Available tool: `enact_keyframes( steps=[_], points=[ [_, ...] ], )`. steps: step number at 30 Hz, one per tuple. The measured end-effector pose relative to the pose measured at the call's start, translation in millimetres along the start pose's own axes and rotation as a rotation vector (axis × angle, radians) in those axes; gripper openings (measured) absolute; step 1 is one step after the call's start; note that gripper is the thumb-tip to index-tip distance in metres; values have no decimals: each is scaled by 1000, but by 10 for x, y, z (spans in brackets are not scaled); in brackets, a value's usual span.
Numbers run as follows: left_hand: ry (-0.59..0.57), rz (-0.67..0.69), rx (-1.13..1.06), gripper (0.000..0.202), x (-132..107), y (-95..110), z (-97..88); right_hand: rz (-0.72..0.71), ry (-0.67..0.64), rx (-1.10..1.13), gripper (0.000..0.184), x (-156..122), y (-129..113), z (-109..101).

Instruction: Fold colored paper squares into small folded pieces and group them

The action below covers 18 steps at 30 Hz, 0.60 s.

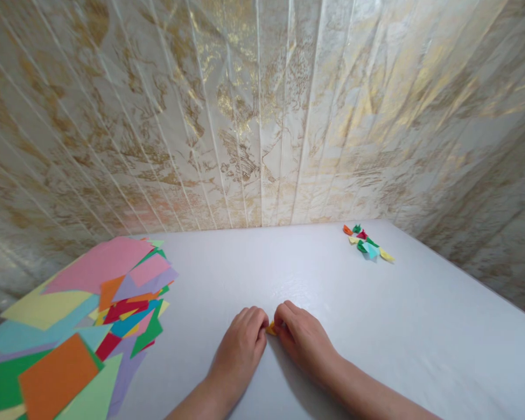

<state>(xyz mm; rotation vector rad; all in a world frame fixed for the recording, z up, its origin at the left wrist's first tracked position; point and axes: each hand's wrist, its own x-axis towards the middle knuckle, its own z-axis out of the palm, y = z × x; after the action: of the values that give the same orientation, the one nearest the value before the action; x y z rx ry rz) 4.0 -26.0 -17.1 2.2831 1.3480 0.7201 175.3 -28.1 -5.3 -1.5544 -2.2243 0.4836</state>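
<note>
Midway between the tabletop's [227,268] side edges, the left hand [244,335] and right hand [304,335] pinch a small yellow paper [271,329], seemingly part-folded. Flat sheets [56,373], unfolded, spread along the left edge; folded pieces [370,250], apparently finished, lie near the far right corner.

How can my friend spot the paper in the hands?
On the white table, find the left hand and right hand near the front. Between them peeks a tiny yellow-orange paper, the only one away from the left pile and far-right bunch.
</note>
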Motion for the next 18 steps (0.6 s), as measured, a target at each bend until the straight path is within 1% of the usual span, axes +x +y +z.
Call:
enact_keyframes(
  steps=[5, 14, 18],
  points=[
    [-32, 62, 38, 24, 5, -18, -1, -15, 4, -17, 16, 6, -7, -13],
    [-12, 83, 87, 24, -10, 16, 8, -5, -20, -4, 16, -3, -17, -31],
    [-11, 69, 122, 20, -14, 62, 15, -6, -18, -9, 17, 3, 3, -21]
  ],
)
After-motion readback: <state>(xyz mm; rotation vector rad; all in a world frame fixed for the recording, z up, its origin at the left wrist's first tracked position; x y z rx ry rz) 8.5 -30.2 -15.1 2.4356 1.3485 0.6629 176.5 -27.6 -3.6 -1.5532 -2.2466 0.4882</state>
